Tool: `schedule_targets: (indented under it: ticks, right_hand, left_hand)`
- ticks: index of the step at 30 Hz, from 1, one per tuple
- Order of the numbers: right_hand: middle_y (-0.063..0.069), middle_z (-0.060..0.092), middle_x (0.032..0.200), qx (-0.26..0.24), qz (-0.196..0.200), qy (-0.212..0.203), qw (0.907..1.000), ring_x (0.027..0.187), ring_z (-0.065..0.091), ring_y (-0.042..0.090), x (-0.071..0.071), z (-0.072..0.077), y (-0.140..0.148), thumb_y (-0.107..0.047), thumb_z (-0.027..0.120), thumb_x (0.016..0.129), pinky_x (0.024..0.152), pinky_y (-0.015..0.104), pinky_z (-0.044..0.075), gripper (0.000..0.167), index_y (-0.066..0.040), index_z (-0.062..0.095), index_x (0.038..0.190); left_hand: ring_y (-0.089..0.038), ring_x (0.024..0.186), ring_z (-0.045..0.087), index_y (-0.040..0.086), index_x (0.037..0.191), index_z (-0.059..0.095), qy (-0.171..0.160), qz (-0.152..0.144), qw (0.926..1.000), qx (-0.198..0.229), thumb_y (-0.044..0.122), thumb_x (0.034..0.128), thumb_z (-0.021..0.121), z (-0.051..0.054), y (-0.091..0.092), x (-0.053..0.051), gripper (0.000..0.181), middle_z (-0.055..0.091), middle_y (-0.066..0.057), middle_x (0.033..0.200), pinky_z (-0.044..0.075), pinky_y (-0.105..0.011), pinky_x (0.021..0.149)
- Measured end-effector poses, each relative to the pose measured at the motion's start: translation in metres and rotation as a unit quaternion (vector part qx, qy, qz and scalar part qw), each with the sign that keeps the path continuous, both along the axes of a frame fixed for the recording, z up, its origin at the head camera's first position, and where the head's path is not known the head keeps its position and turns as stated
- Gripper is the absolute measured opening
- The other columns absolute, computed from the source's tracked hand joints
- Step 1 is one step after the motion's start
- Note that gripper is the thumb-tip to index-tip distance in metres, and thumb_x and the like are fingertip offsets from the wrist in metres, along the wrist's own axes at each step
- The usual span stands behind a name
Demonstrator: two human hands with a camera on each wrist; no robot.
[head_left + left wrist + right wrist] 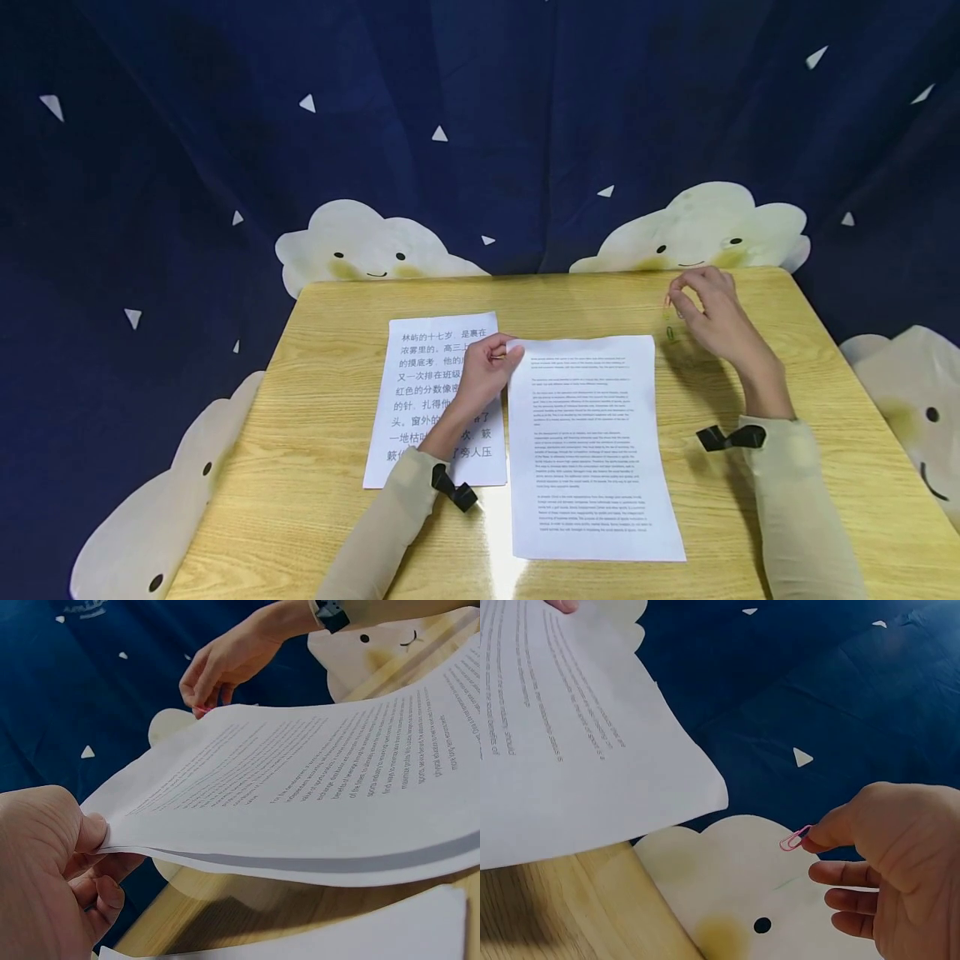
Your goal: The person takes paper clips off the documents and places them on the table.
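Observation:
My left hand [483, 371] pinches the top left corner of a thin stack of printed paper [588, 467], thumb on top. The left wrist view shows more than one sheet layered at the edge of the stack [300, 862], and it is raised off the table. My right hand [716, 312] is beyond the stack's top right corner, apart from it. Between thumb and forefinger it pinches a pink paper clip [795, 838], clearest in the right wrist view. Below those fingers in the head view is a small green thing [670, 332], too small to make out.
Another sheet with large Chinese characters [431, 400] lies on the wooden table [330, 533], partly under my left hand and forearm. A dark blue curtain [480, 100] with white triangles and clouds hangs behind the table's far edge.

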State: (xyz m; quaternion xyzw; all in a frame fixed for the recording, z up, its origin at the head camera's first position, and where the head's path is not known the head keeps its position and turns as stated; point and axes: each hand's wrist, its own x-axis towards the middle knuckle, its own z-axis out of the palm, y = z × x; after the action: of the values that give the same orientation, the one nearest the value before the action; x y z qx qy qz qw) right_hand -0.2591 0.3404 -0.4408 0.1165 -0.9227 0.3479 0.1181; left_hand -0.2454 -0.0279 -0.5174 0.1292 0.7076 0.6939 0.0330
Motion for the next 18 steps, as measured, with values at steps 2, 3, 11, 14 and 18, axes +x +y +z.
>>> schedule_targets:
  ticks: [2,3,11,14,18]
  right_hand:
    - [0.029,0.049,0.129,0.006,-0.004,-0.008,0.9999,0.130,0.032,0.052,-0.001,-0.002,0.002,-0.015,0.050,0.111,0.103,0.069,0.025,0.023,0.002,0.063,0.101]
    - [0.029,0.048,0.130,0.009,-0.005,-0.012,0.9999,0.131,0.031,0.052,-0.001,-0.003,0.003,-0.016,0.050,0.111,0.103,0.070,0.025,0.024,0.002,0.063,0.101]
    - [0.030,0.048,0.128,0.033,-0.022,-0.023,0.9990,0.126,0.032,0.053,-0.004,-0.011,0.013,-0.015,0.053,0.110,0.099,0.067,0.027,0.024,0.003,0.063,0.097]
    - [0.031,0.049,0.124,0.044,-0.029,-0.026,0.9983,0.122,0.034,0.053,-0.005,-0.014,0.017,-0.014,0.054,0.110,0.095,0.066,0.029,0.024,0.004,0.064,0.097]
    - [0.032,0.049,0.122,0.058,-0.037,-0.034,0.9971,0.121,0.034,0.053,-0.007,-0.019,0.021,-0.012,0.054,0.109,0.093,0.064,0.029,0.022,0.004,0.064,0.099]
  left_hand:
    - [-0.004,0.048,0.046,-0.004,0.109,0.073,-0.002,0.001,1.0000,0.000,0.006,0.1003,0.069,0.000,0.000,0.000,0.014,0.073,-0.019,0.079,0.038,-0.017,0.046]
    - [-0.004,0.049,0.047,-0.004,0.109,0.073,-0.002,0.002,1.0000,0.000,0.006,0.1004,0.069,0.000,0.000,0.000,0.014,0.073,-0.019,0.079,0.039,-0.017,0.046]
    - [-0.009,0.056,0.061,-0.006,0.110,0.072,-0.009,0.002,0.9999,0.011,0.006,0.1003,0.069,0.000,-0.001,0.000,0.016,0.076,-0.021,0.088,0.052,-0.020,0.055]
    - [-0.009,0.054,0.059,-0.006,0.110,0.073,-0.011,0.004,0.9999,0.009,0.006,0.1003,0.069,0.000,-0.001,0.000,0.015,0.076,-0.021,0.086,0.050,-0.019,0.053]
    - [-0.009,0.056,0.060,-0.008,0.112,0.072,-0.018,0.007,0.9998,0.008,0.004,0.1001,0.069,0.001,0.000,-0.001,0.017,0.075,-0.023,0.088,0.050,-0.018,0.054]
